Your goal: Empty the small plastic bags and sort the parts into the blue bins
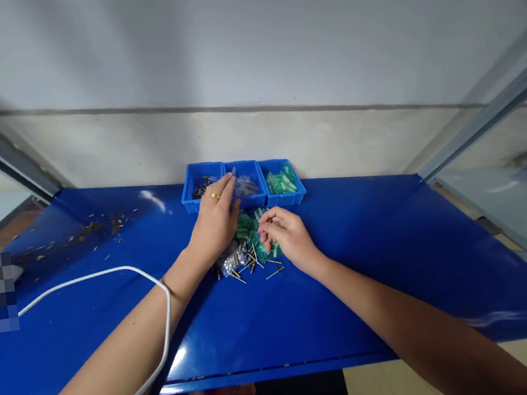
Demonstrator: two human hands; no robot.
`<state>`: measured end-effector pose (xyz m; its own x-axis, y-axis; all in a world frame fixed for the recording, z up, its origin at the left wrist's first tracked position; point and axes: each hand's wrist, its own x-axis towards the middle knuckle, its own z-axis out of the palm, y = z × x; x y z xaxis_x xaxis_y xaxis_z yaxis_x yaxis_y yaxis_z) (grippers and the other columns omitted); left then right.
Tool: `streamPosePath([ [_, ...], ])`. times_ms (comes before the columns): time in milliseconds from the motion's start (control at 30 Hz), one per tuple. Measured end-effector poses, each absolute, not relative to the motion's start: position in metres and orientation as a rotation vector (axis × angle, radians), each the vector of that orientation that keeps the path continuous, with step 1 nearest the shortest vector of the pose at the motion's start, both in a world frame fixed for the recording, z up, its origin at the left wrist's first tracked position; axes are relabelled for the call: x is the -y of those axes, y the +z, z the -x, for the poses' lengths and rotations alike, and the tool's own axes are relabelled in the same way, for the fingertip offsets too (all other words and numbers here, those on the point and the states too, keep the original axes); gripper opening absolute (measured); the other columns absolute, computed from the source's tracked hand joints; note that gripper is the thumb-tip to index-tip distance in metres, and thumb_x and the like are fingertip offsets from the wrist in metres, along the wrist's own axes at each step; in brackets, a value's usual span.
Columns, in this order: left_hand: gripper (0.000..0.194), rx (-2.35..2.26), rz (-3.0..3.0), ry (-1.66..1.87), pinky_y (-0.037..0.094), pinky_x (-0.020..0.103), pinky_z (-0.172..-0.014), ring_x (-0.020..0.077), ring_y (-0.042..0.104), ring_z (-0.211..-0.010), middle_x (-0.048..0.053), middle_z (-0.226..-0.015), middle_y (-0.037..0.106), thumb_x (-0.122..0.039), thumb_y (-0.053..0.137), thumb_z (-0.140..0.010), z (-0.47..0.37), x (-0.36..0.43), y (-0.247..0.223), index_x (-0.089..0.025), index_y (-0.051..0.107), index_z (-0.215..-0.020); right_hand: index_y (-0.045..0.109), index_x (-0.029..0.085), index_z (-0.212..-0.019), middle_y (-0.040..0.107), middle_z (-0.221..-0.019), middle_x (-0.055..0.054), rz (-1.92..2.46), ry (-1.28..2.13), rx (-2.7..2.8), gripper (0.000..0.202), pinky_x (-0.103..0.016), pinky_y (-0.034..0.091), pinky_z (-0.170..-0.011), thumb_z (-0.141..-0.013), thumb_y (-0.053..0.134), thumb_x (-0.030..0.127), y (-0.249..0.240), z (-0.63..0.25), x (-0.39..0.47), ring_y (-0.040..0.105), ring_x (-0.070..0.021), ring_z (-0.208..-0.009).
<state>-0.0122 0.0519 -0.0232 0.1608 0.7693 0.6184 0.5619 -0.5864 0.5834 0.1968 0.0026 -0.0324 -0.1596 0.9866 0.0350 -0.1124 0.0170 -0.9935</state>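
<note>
My left hand (214, 213), with a gold ring on one finger, reaches over the middle blue bin (258, 199). Its fingertips are closed around what looks like a small clear plastic piece (233, 171). Clear pieces (245, 187) lie in that bin. My right hand (290, 236) hovers by the pile in front of the bins, fingers curled together; anything in them is too small to make out. In the pile are green plastic pieces (246, 225), a clear plastic bag (234, 261) and several metal pins (276, 272) with brass-coloured parts. My left hand hides some of the pile.
The left blue bin (188, 198) holds dark metal pins, and the right blue bin (299, 189) holds green pieces. A white cable (108, 270) crosses my left forearm. Brown debris (93, 228) is scattered on the left of the blue table (357, 321). A wall stands behind the bins.
</note>
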Motion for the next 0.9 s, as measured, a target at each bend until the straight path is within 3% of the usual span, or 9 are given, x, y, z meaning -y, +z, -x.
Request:
streamPosePath([
  [133,0.047,-1.383,-2.44,1.125,0.04,0.074,-0.139,0.0503,0.053,-0.169,0.026,-0.171,0.069,-0.03,0.071,-0.109,0.012,-0.051,-0.03,-0.016,0.076,-0.154,0.071,0.025,-0.088,0.072,-0.065,0.005,1.028,1.355,1.245,0.019,-0.026,0.053,-0.051,-0.083,0.084,0.039,-0.032,-0.196,-0.003,0.067,-0.0141,-0.047],
  [300,0.052,-1.475,-2.599,0.91,0.043,0.071,-0.139,0.0452,0.049,-0.172,0.025,-0.168,0.071,-0.034,0.061,-0.117,0.015,-0.047,-0.032,-0.016,0.064,-0.166,0.071,0.025,-0.089,0.072,-0.065,0.005,1.015,1.365,1.254,0.021,-0.026,0.052,-0.051,-0.083,0.085,0.04,-0.033,-0.197,-0.004,0.067,-0.0143,-0.047],
  [433,0.042,-1.503,-2.63,0.965,0.044,0.069,-0.138,0.0463,0.049,-0.17,0.028,-0.167,0.068,-0.023,0.058,-0.112,0.017,-0.043,-0.024,-0.01,0.069,-0.151,0.071,0.024,-0.09,0.073,-0.066,0.005,1.006,1.369,1.253,0.022,-0.026,0.053,-0.05,-0.083,0.086,0.04,-0.034,-0.197,-0.004,0.067,-0.0144,-0.047],
  [533,0.034,-1.459,-2.677,0.942,0.052,0.062,-0.128,0.0431,0.062,-0.151,0.024,-0.154,0.073,-0.014,0.056,-0.105,0.021,-0.029,-0.007,-0.013,0.075,-0.134,0.07,0.025,-0.09,0.072,-0.066,0.005,1.005,1.366,1.253,0.022,-0.027,0.053,-0.051,-0.084,0.085,0.04,-0.034,-0.197,-0.004,0.067,-0.0144,-0.048],
  [633,0.033,-1.283,-2.714,0.699,0.058,0.052,-0.116,0.0357,0.071,-0.126,0.02,-0.135,0.078,-0.012,0.054,-0.103,0.027,-0.008,0.014,-0.013,0.076,-0.127,0.07,0.025,-0.09,0.072,-0.066,0.005,1.008,1.358,1.268,0.024,-0.028,0.055,-0.052,-0.086,0.086,0.042,-0.034,-0.198,-0.003,0.068,-0.0151,-0.048],
  [767,0.032,-1.415,-2.652,0.248,0.061,0.047,-0.096,0.0385,0.074,-0.119,0.017,-0.125,0.076,-0.031,0.065,-0.103,0.037,0.013,0.033,-0.016,0.078,-0.128,0.069,0.025,-0.09,0.072,-0.067,0.005,1.015,1.36,1.281,0.025,-0.029,0.056,-0.053,-0.088,0.086,0.042,-0.033,-0.198,-0.002,0.069,-0.0154,-0.049],
  [900,0.057,-1.54,-2.528,-0.017,0.056,0.042,-0.083,0.0412,0.078,-0.114,0.018,-0.132,0.076,-0.06,0.078,-0.099,0.042,0.017,0.039,-0.018,0.073,-0.137,0.069,0.025,-0.091,0.071,-0.068,0.005,1.008,1.358,1.283,0.024,-0.029,0.056,-0.053,-0.088,0.086,0.042,-0.034,-0.199,-0.003,0.068,-0.0149,-0.05],
])
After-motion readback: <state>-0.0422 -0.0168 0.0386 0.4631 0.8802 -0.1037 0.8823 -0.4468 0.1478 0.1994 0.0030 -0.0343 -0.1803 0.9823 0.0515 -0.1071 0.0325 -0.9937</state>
